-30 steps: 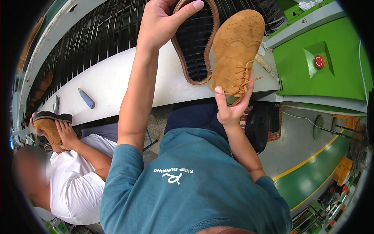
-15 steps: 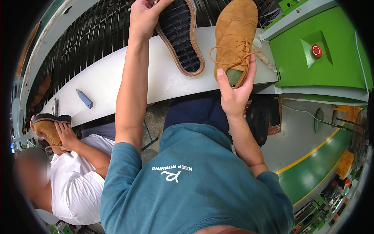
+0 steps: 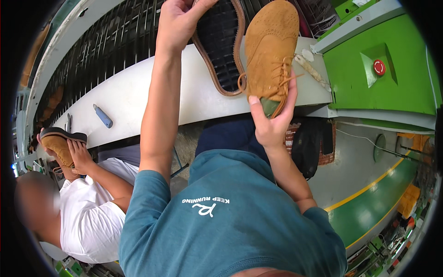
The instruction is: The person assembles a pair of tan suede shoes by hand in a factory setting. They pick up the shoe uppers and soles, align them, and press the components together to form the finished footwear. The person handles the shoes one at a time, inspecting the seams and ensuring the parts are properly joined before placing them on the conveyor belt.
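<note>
My left hand (image 3: 180,23) grips the far end of a shoe sole (image 3: 221,55), its fingers partly cut off by the top of the view. The sole shows a black, ribbed inside and a brown stitched rim. Closed round the heel end of a tan lace-up shoe upper (image 3: 272,41), my right hand (image 3: 273,122) holds it toe away from me. A green shoe last (image 3: 269,107) shows in the upper's opening. Upper and sole are side by side above the white table, a lace loop (image 3: 242,83) reaching the sole's rim. Whether the upper itself touches the sole I cannot tell.
Left on the white table (image 3: 134,92) are a blue-handled tool (image 3: 103,116) and a small metal tool (image 3: 68,123). A co-worker (image 3: 92,217) at left holds another tan shoe (image 3: 59,145). Dark bars (image 3: 110,41) run behind the table; a green machine (image 3: 346,87) with a red button (image 3: 379,67) stands right.
My right hand has brought the upper leftward, nearer the sole, and its lace loop now meets the sole's rim. The whole view has shifted slightly. My left hand keeps its grip.
</note>
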{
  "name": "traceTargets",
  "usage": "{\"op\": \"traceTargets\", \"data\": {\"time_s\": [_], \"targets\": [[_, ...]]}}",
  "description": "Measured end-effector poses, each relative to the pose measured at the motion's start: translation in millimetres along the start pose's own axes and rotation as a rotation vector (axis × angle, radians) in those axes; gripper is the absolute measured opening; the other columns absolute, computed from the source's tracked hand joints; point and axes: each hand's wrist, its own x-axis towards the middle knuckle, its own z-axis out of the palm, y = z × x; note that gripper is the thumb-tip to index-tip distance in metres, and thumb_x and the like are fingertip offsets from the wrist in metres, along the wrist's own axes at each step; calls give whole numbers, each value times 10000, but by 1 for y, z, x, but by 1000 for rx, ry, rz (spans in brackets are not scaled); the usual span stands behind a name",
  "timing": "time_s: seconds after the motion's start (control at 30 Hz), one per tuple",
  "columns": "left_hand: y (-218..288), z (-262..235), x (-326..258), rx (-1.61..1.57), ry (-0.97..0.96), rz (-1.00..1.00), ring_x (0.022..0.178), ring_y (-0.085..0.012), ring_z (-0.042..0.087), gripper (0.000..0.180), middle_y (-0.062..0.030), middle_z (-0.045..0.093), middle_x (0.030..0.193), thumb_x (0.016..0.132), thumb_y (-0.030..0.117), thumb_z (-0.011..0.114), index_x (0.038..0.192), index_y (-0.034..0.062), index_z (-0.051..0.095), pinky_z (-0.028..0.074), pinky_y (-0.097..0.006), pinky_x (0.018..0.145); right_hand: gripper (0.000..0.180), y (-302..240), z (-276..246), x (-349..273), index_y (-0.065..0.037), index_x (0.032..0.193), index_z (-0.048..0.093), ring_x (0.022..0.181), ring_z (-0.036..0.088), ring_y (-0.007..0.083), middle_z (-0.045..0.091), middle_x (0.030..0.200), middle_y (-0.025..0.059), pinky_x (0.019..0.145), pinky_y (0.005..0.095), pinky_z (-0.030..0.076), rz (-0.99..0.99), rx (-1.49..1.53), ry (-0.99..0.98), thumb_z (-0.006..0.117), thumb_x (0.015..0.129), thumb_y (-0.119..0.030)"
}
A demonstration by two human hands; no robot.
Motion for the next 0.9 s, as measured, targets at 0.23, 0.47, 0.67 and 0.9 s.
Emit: {"op": "traceTargets", "data": {"time_s": [0.23,0.47,0.67,0.9], "targets": [[30,16,-35,-80,-69,108,1147,-213,738,665,-159,777,1232,933,212,900,1469,-71,627,573,-353,1034,976,2,7,-22,43,1724,143,1530,456,310,387,1662,227,1250,442,403,-54,-9,-164,730,950,-41],[35,23,-52,-98,-53,139,1126,-232,750,799,-177,763,1226,778,76,994,1467,-81,621,604,-361,1014,1009,2,7,-33,85,1707,192,1449,521,312,435,1596,233,1202,427,442,-101,-109,-233,789,912,-88],[42,28,-57,-81,-24,132,1102,-215,755,784,-158,763,1207,782,72,1005,1454,-80,631,617,-352,980,1020,2,6,-34,82,1722,153,1495,498,297,406,1650,234,1227,423,432,-109,-157,-276,782,938,-92],[41,25,-58,-83,-21,126,1074,-212,762,761,-159,768,1189,788,70,1001,1441,-81,640,630,-347,954,994,2,13,-34,108,1674,292,1367,567,353,493,1499,247,1156,444,464,-92,-92,-191,805,848,-98]]}}
